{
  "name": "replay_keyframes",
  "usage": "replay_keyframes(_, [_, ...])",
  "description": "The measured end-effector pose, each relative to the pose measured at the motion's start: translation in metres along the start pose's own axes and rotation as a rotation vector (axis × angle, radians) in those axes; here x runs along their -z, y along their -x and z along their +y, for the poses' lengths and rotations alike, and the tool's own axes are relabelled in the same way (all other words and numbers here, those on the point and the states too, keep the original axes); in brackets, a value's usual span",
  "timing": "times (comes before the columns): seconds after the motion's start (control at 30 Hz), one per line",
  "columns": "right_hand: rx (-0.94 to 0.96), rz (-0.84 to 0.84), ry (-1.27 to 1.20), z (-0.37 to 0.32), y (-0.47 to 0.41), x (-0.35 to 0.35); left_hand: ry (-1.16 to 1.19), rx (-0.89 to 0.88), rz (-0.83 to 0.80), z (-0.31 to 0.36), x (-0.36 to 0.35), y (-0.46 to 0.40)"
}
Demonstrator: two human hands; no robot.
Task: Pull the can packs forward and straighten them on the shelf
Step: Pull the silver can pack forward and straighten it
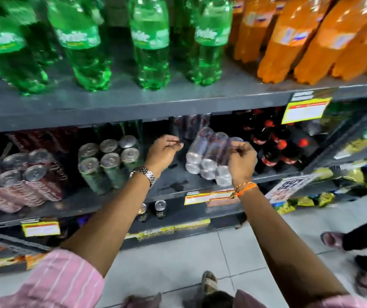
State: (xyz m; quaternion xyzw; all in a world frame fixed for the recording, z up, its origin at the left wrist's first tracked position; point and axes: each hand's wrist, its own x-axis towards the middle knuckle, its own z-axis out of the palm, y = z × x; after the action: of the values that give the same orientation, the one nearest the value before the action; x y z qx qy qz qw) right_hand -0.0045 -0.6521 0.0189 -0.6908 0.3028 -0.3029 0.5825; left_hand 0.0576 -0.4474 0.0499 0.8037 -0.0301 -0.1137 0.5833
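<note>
While tilted, the silver can pack (211, 155) meets the right hand (241, 160).

You stand before a dark grey metal shelving unit (133, 101) in a shop aisle. Its top shelf carries tall green plastic bottles (149, 41) to the left and orange plastic bottles (289, 41) to the right. Yellow paper price labels (304, 110) hang on the shelf edges. Dark cola bottles with red caps (273, 143) fill the right end of the middle level. Under you lies a floor of pale grey square tiles (178, 263) with thin dark joints. Light from above glints off the bottles, and everything is slightly blurred.
</note>
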Motion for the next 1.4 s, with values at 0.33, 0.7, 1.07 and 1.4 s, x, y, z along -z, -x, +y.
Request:
replay_keyframes(0.33, [-0.46, -0.332, 0.085, 0.04, -0.074, 0.02, -0.231, 0.177, -0.072, 0.005, -0.097, -0.054])
replay_keyframes(0.7, [-0.492, -0.459, 0.184, 0.044, -0.091, 0.013, 0.138, 0.372, 0.024, -0.015, -0.098, -0.051])
replay_keyframes(1.07, [-0.097, -0.685, 0.435, 0.023, -0.111, 0.002, 0.197, 0.229, 0.176, -0.01, -0.079, -0.04])
replay_keyframes(1.4, [0.191, -0.694, 0.284, 0.049, -0.084, 0.022, -0.003, 0.126, 0.29, -0.053, -0.081, -0.002])
